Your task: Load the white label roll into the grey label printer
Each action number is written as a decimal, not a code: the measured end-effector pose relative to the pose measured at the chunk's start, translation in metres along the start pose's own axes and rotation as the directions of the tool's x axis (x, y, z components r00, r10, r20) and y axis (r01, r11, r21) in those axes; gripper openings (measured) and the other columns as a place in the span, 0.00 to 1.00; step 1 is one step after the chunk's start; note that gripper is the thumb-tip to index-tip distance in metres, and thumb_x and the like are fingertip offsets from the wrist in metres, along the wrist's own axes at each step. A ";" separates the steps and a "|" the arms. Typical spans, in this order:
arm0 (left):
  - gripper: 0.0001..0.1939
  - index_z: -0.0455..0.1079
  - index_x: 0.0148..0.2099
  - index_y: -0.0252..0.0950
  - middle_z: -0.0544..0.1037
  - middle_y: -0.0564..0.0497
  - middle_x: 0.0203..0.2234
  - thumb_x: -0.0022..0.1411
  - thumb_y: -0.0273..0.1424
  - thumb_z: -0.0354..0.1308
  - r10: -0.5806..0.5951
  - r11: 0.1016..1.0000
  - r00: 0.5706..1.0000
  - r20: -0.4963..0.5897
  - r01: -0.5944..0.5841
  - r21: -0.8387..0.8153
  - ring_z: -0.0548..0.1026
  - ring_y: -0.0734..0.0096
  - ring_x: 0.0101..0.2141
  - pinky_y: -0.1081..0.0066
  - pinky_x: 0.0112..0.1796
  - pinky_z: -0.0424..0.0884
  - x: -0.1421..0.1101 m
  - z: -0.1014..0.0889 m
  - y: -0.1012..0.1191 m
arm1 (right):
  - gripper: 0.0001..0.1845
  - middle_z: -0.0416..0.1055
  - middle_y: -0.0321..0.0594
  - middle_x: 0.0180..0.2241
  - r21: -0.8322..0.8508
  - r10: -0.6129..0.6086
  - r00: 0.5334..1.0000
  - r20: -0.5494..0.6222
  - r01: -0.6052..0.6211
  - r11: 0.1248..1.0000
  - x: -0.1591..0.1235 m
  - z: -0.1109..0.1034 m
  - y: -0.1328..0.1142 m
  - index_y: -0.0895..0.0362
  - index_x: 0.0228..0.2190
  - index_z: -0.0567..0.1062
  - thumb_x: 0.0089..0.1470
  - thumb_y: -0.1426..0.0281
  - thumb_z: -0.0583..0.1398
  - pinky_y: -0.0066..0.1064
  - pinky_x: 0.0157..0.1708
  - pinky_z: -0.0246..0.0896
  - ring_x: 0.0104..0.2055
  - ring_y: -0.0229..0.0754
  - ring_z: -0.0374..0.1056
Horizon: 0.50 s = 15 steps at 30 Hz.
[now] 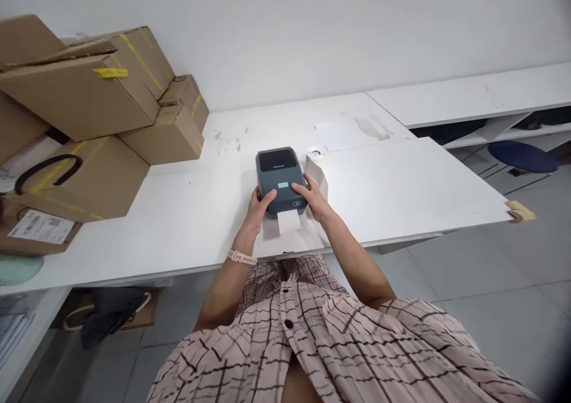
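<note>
A dark blue-grey label printer (282, 180) with a black window on top sits on the white table (214, 212). From its front slot a white paper label (288, 220) sticks out toward me. My left hand (259, 208) grips the printer's near left corner, thumb on the top. On the right side my right hand (314, 197) clasps the casing, its thumb on the top near a light button. The fingers under and behind both sides are partly hidden.
Cardboard boxes (84, 93) are piled at the left, one with a black strap (49, 165). Right of the printer lie a small white roll (315, 153) and a paper sheet (336, 135). A blue stool (521, 155) stands far right, and wood (520, 211) juts from the table's corner.
</note>
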<state>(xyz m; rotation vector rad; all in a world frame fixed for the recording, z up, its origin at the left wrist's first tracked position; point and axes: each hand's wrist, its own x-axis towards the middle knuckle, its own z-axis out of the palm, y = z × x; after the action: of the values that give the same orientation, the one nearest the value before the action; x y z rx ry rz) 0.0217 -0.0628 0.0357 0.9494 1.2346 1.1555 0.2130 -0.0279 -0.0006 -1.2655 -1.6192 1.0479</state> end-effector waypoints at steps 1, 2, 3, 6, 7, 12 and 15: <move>0.34 0.66 0.63 0.40 0.74 0.41 0.61 0.57 0.43 0.69 0.002 1.000 1.000 -0.005 -0.002 0.004 0.73 0.54 0.59 0.60 0.54 0.73 0.000 -0.001 -0.001 | 0.51 0.60 0.57 0.68 0.112 0.072 0.997 0.006 -0.072 0.991 -0.001 0.001 -0.001 0.54 0.74 0.33 0.65 0.47 0.53 0.50 0.61 0.69 0.65 0.55 0.67; 0.34 0.67 0.62 0.40 0.74 0.41 0.61 0.56 0.43 0.69 0.009 1.000 1.000 -0.010 -0.009 0.005 0.74 0.53 0.59 0.60 0.54 0.73 0.000 -0.002 -0.001 | 0.53 0.60 0.56 0.69 0.226 0.156 0.988 -0.005 -0.151 0.962 -0.002 0.002 -0.002 0.54 0.74 0.36 0.62 0.46 0.56 0.46 0.62 0.68 0.65 0.54 0.67; 0.34 0.67 0.62 0.40 0.75 0.41 0.60 0.56 0.43 0.69 0.021 1.000 1.000 -0.015 -0.021 0.005 0.74 0.53 0.59 0.59 0.54 0.73 0.000 -0.002 -0.002 | 0.55 0.59 0.54 0.69 0.314 0.225 0.974 -0.022 -0.207 0.927 -0.003 0.003 -0.003 0.54 0.74 0.39 0.59 0.46 0.59 0.44 0.64 0.67 0.66 0.53 0.67; 0.34 0.69 0.60 0.37 0.76 0.39 0.58 0.54 0.42 0.70 0.049 0.999 0.998 -0.028 -0.048 0.026 0.75 0.51 0.57 0.58 0.54 0.73 0.003 -0.003 0.000 | 0.58 0.56 0.54 0.71 0.366 0.253 0.967 -0.045 -0.219 0.904 -0.003 0.004 -0.003 0.55 0.73 0.43 0.55 0.47 0.63 0.43 0.65 0.65 0.68 0.53 0.64; 0.34 0.69 0.60 0.37 0.77 0.38 0.57 0.54 0.43 0.70 0.052 0.998 0.998 -0.024 -0.051 0.041 0.75 0.50 0.57 0.57 0.54 0.73 0.005 -0.003 0.001 | 0.58 0.56 0.53 0.71 0.364 0.244 0.969 -0.047 -0.211 0.907 -0.002 0.004 -0.002 0.55 0.73 0.43 0.55 0.47 0.63 0.44 0.65 0.65 0.68 0.53 0.64; 0.35 0.69 0.59 0.36 0.76 0.37 0.57 0.54 0.47 0.69 0.061 0.996 0.998 -0.025 -0.059 0.073 0.74 0.49 0.56 0.57 0.54 0.72 0.001 -0.001 -0.001 | 0.52 0.62 0.51 0.68 0.260 0.124 0.980 -0.158 -0.080 0.962 -0.003 0.008 -0.001 0.51 0.73 0.46 0.58 0.44 0.60 0.53 0.63 0.65 0.67 0.58 0.64; 0.41 0.66 0.61 0.38 0.74 0.38 0.58 0.50 0.48 0.73 0.108 0.991 0.961 -0.255 -0.083 0.107 0.72 0.51 0.59 0.60 0.53 0.71 -0.022 0.006 -0.020 | 0.38 0.63 0.47 0.67 -0.086 -0.193 0.916 -0.352 0.174 0.981 -0.010 0.009 -0.013 0.47 0.70 0.54 0.65 0.51 0.57 0.58 0.67 0.57 0.70 0.58 0.57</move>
<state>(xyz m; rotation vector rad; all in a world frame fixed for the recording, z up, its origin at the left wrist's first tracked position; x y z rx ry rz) 0.0313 -0.0881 0.0217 0.9583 1.4784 1.3396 0.2023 -0.0405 0.0075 -1.2292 -1.4555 0.6178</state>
